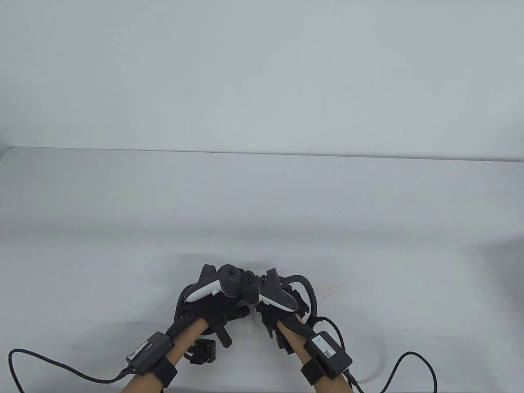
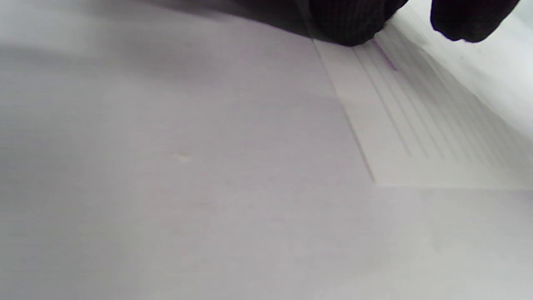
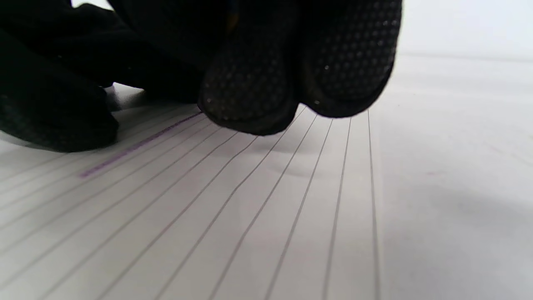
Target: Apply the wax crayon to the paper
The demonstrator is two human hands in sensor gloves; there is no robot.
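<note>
A sheet of lined paper (image 1: pixel 253 327) lies on the white table near the front edge, mostly covered by both hands. My left hand (image 1: pixel 223 313) rests on the paper's left part with fingers spread; its glove (image 2: pixel 349 25) touches the sheet's (image 2: pixel 416 137) edge. My right hand (image 1: pixel 278 311) is curled tight low over the paper (image 3: pixel 291 216), fingertips (image 3: pixel 250 96) close to the sheet. A thin purple crayon stroke (image 3: pixel 137 146) runs along a ruled line up to those fingers, and also shows in the left wrist view (image 2: pixel 385 56). The crayon is almost wholly hidden in the grip.
The table's far edge (image 1: pixel 262 152) meets a plain wall. Small reddish specks (image 1: pixel 325 288) lie on the table right of the hands. Black cables (image 1: pixel 413 360) loop from both wrists along the front edge.
</note>
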